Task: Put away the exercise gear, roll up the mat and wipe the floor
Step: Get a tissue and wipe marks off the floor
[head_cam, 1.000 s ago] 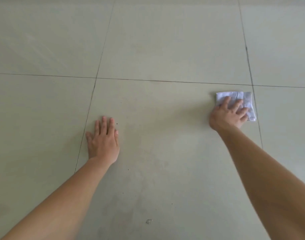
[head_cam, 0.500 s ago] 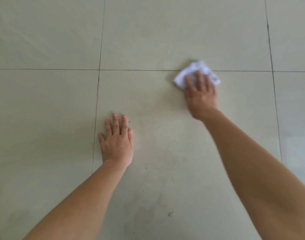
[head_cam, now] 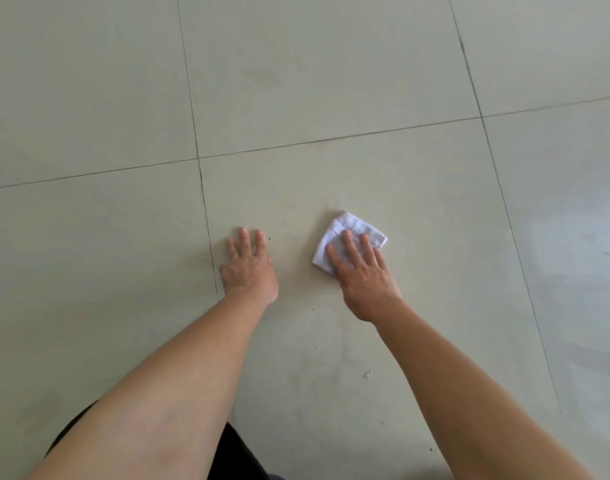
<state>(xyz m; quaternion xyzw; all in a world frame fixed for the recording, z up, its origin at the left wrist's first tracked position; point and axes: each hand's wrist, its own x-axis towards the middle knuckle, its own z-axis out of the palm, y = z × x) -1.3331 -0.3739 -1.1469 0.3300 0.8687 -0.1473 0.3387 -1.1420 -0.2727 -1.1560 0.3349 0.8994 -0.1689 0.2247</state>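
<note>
Flat, spread fingers of the right hand press the white cloth down on the floor. The left hand lies flat, holding nothing. The cloth looks soft and light, so pushing on its middle should slide it.

I see the left forearm and the right forearm bare from the bottom edge up to the left hand and the right hand. The only clothing I can make out is a plain black garment low in view. One patch shows between the forearms and another curves out beneath the left one. I cannot tell what kind of garment it is.
</note>
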